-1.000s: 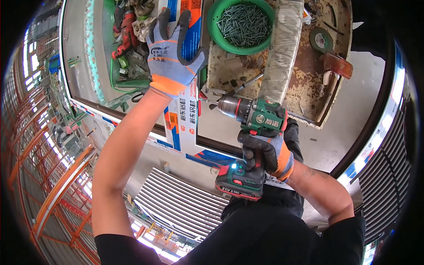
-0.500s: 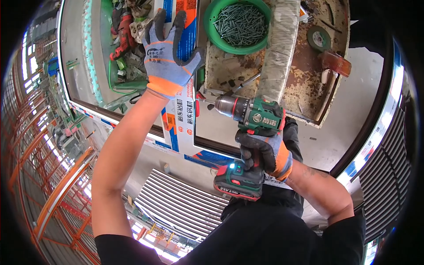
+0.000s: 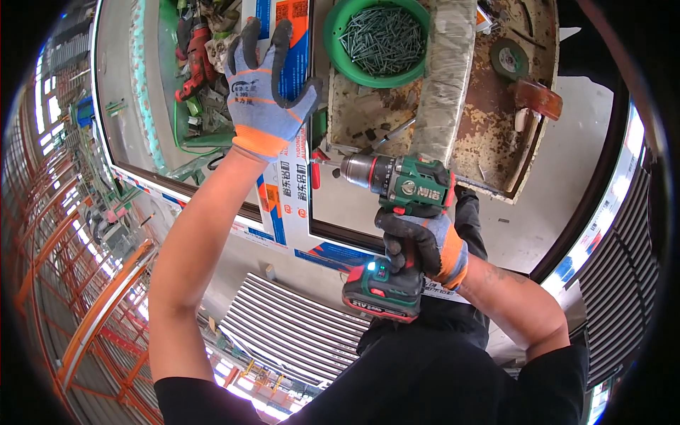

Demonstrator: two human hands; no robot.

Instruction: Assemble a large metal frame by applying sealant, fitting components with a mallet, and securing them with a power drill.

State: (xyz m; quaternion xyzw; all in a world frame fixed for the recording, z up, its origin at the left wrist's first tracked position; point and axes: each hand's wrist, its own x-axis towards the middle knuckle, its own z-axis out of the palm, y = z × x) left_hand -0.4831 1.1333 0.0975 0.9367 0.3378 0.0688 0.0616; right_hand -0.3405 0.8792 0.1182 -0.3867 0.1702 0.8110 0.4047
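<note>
My left hand [image 3: 262, 103], in a grey glove with dark fingertips and an orange cuff, lies with fingers spread across a film-covered frame bar [image 3: 292, 180]. Wrapped round the handle of a green cordless drill [image 3: 418, 185] is my right hand [image 3: 425, 241], gloved the same way. The drill lies level, its chuck pointing left at the bar's side. Its bit reaches toward a small red piece [image 3: 316, 175] on the bar; whether they touch I cannot tell. A lit battery pack [image 3: 382, 289] hangs below the handle.
A green bowl [image 3: 331, 42] of screws stands in a rusty tray [image 3: 443, 166]. A cutting disc [image 3: 508, 58] and an amber tape roll [image 3: 538, 99] lie there too. Left of the bar, a green bin [image 3: 170, 106] holds a red power tool [image 3: 197, 67]. Metal strips [image 3: 290, 319] lie below.
The view has shifted slightly, and both hands and the drill stay almost where they were. A dark reddish edge now shows at the upper right.
</note>
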